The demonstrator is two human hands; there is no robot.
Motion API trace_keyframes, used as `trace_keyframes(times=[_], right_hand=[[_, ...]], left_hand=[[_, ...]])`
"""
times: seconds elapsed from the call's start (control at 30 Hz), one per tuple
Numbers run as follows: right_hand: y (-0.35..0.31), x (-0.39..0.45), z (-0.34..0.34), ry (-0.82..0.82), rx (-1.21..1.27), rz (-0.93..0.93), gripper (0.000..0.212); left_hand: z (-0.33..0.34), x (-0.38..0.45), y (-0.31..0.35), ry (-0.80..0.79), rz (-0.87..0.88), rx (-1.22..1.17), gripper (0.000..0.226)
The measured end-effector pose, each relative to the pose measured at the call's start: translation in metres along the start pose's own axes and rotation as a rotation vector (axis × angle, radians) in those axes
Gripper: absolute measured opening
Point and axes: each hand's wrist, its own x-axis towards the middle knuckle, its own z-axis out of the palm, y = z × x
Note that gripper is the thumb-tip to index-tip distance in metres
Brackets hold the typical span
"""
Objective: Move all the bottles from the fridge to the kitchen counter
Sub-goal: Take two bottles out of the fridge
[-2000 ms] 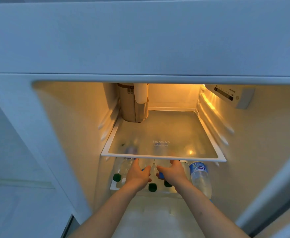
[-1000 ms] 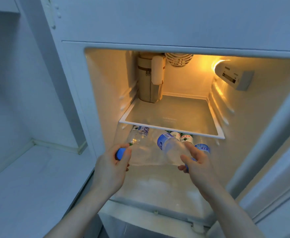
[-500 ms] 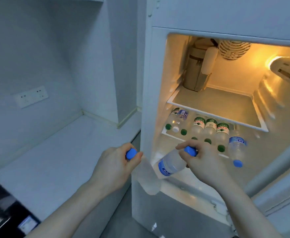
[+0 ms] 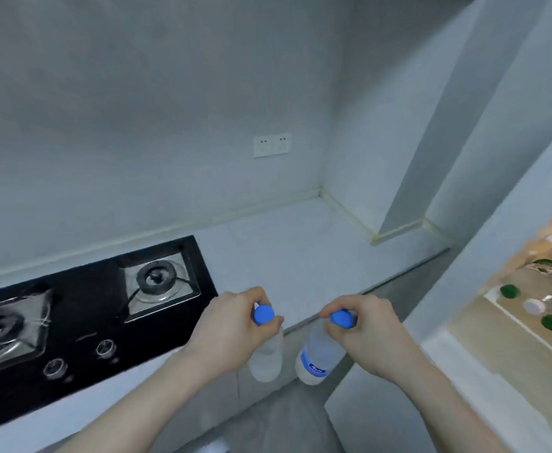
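My left hand (image 4: pixel 232 331) grips a clear, blue-capped water bottle (image 4: pixel 267 358) by its neck, and the bottle hangs down. My right hand (image 4: pixel 366 335) grips a second blue-capped bottle (image 4: pixel 317 358) with a blue label the same way. Both bottles hang just in front of the white kitchen counter (image 4: pixel 300 256), below its front edge. At the far right the lit fridge (image 4: pixel 529 338) stands open, with several green-capped bottles (image 4: pixel 551 322) and one white-capped bottle lying on its shelf.
A black gas hob (image 4: pixel 88 305) with two burners and two knobs takes up the counter's left part. A wall socket plate (image 4: pixel 272 145) sits above the counter. A wall column (image 4: pixel 431 158) bounds the counter's right end next to the fridge.
I have turned left, away from the fridge and toward the counter. Both hands carried their bottles out of the fridge, and the bottles now hang upright before the counter's edge.
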Motion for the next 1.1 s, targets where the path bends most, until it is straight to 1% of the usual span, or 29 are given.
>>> trace_keyframes(times=[0.1, 0.27, 0.33, 0.4, 0.47, 0.6, 0.7, 0.87, 1.1], right_hand=[[-0.028, 0.032, 0.029, -0.141, -0.017, -0.142, 0.028], [-0.081, 0.062, 0.087, -0.318, -0.079, -0.355, 0.032], [-0.101, 0.066, 0.107, -0.370, -0.099, -0.428, 0.032], [-0.131, 0.067, 0.139, -0.445, -0.136, -0.521, 0.031], [-0.157, 0.066, 0.161, -0.495, -0.169, -0.593, 0.030], [-0.228, 0.045, 0.221, -0.630, -0.218, -0.783, 0.024], [-0.272, 0.024, 0.264, -0.682, -0.228, -0.877, 0.019], [-0.349, -0.019, 0.342, -0.751, -0.206, -0.966, 0.018], [-0.443, -0.075, 0.432, -0.796, -0.219, -1.061, 0.014]], left_hand=[[-0.022, -0.024, -0.030, 0.128, -0.143, 0.015, 0.030], [-0.056, -0.077, -0.073, 0.265, -0.366, 0.097, 0.024], [-0.069, -0.098, -0.085, 0.265, -0.429, 0.161, 0.021], [-0.087, -0.131, -0.103, 0.299, -0.514, 0.213, 0.022], [-0.102, -0.155, -0.116, 0.313, -0.563, 0.281, 0.023], [-0.143, -0.223, -0.148, 0.386, -0.688, 0.388, 0.020], [-0.169, -0.269, -0.171, 0.418, -0.753, 0.465, 0.023], [-0.218, -0.349, -0.217, 0.470, -0.852, 0.507, 0.024], [-0.285, -0.430, -0.274, 0.478, -0.937, 0.571, 0.026]])
